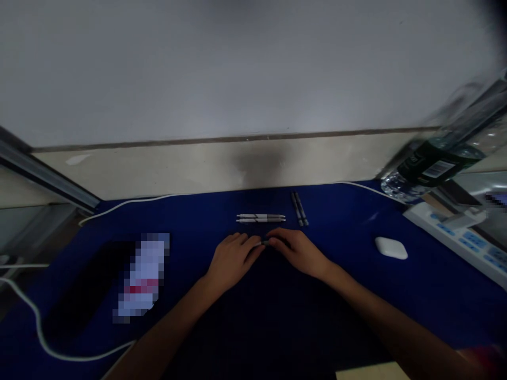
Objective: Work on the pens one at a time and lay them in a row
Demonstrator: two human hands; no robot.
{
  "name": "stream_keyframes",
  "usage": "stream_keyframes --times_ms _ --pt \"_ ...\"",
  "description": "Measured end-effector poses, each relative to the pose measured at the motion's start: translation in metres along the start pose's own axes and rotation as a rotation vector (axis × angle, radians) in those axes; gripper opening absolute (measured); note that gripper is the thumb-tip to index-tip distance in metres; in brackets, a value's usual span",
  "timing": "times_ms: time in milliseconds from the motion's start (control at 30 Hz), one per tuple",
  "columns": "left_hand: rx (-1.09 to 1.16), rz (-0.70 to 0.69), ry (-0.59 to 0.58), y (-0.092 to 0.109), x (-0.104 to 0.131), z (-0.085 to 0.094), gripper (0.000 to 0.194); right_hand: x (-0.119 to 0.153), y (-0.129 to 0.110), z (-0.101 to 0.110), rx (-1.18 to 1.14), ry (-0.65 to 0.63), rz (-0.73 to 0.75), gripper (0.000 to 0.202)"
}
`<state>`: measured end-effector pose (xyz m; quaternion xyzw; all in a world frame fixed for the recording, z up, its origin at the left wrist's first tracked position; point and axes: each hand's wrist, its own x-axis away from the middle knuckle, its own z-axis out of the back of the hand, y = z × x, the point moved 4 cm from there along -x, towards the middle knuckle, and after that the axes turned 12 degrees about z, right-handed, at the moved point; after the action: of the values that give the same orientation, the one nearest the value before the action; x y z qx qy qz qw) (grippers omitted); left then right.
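Found two white pens (260,218) lying side by side on the blue tabletop (336,311), with grey grip ends to the right. Located a slim pen (265,243) just on the near side of the white pens, held in both hands at once. Observed the left hand (233,256) grasping its pale end between thumb and fingers, near and slightly left of the white pens; observed the right hand (298,250) pinching its darker end, near and slightly right of them. Unable to tell contact or gap between slim pen and tabletop. Recorded two dark pens (299,209) just right of the white pens, paired and set crosswise to them. Logged a white rounded case (391,248) well right of the white pens, with a power strip (459,235) and a green-labelled bottle (435,163) farther right. Noted a pixelated object (144,274) well left of the white pens and nearer, with a white cable (79,359) farther left.
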<state>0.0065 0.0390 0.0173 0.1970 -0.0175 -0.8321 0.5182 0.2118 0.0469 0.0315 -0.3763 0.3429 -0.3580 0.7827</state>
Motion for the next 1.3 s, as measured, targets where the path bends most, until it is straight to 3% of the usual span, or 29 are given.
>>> stream_keyframes --times_ms 167,267,400,633,867,933,1033,1133,1300 --pt "0.007 0.007 0.004 0.000 0.001 -0.002 0.031 0.000 0.003 0.001 -0.027 0.029 -0.011 0.007" --pt "0.017 0.017 0.007 -0.001 0.001 -0.002 0.030 0.001 0.003 0.000 -0.063 0.014 -0.048 0.026" --pt "0.045 0.040 0.025 -0.001 0.001 0.001 0.031 0.000 0.001 0.001 -0.078 0.016 -0.069 0.021" --pt "0.175 0.225 -0.001 -0.007 -0.003 0.008 0.030 -0.004 0.008 0.019 -0.219 0.258 -0.144 0.023" --pt "0.373 0.381 -0.044 -0.017 -0.008 0.009 0.033 -0.003 0.014 0.043 -0.359 0.485 -0.197 0.041" --pt "0.405 0.394 -0.039 -0.018 -0.008 0.010 0.035 -0.003 0.018 0.050 -0.282 0.522 -0.172 0.041" --pt "0.441 0.403 -0.033 -0.019 -0.008 0.010 0.038 -0.001 0.023 0.059 0.049 0.528 -0.082 0.030" --pt "0.432 0.399 -0.033 -0.018 -0.009 0.010 0.038 0.000 0.025 0.057 0.396 0.391 0.039 0.012" --pt "0.407 0.384 -0.022 -0.017 -0.009 0.010 0.035 0.003 0.032 0.044 0.704 0.204 0.102 0.009"
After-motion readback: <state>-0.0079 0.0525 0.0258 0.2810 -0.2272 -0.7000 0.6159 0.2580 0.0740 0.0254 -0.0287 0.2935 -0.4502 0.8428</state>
